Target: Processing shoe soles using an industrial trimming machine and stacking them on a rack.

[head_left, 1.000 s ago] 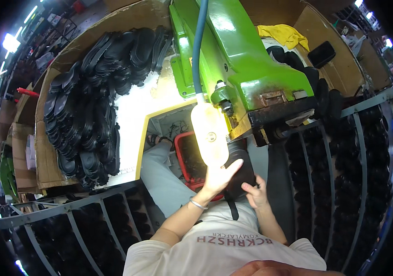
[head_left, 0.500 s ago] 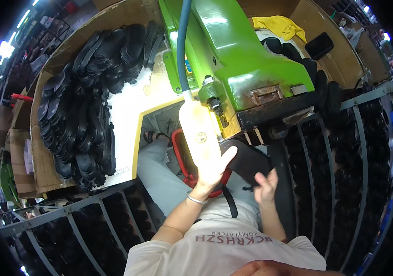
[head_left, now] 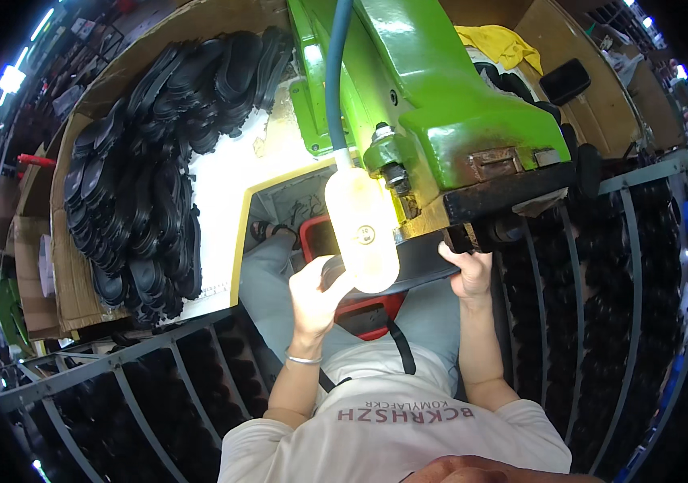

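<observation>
Here, a pile of black soles (head_left: 147,173) lies on the counter (head_left: 215,181), left of the green machine (head_left: 440,105). The left hand (head_left: 316,294) grips the left end of a black sole (head_left: 416,270) held just under the machine's head, behind a pale lamp (head_left: 362,229). The right hand (head_left: 469,270) clasps the sole's right end. A red bin (head_left: 364,310) sits below the sole.
</observation>
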Available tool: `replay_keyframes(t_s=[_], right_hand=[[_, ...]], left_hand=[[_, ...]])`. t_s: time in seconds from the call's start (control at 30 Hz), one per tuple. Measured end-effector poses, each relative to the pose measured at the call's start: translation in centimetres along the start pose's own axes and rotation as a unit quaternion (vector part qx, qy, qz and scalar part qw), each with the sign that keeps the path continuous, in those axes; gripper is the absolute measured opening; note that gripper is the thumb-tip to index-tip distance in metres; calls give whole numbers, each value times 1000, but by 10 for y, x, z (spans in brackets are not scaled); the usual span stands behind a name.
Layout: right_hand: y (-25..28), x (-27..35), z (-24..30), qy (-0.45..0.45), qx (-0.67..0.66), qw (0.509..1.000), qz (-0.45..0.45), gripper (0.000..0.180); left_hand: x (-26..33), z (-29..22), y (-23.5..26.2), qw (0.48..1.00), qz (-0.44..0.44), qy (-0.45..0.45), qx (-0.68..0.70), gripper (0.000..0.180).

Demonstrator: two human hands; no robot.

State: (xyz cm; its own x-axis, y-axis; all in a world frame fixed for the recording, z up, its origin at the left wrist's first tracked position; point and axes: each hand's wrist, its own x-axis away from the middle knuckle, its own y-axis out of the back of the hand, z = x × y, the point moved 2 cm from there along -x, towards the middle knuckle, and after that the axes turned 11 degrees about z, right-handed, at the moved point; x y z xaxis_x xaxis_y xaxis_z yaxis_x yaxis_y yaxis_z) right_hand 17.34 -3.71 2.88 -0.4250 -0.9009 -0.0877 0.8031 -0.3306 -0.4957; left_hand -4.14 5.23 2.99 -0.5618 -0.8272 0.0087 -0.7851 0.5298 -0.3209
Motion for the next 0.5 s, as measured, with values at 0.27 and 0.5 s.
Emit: replay_keyframes(t_s=[0.27,0.5], right_hand=[[-36,-25,0,-57,155,980,107,41],[-36,14,-27,-9,141,990,-27,48]], left_hand=[[25,16,17,973,172,138,-67,26],[-23,37,-39,929,93,-126,-336,24]])
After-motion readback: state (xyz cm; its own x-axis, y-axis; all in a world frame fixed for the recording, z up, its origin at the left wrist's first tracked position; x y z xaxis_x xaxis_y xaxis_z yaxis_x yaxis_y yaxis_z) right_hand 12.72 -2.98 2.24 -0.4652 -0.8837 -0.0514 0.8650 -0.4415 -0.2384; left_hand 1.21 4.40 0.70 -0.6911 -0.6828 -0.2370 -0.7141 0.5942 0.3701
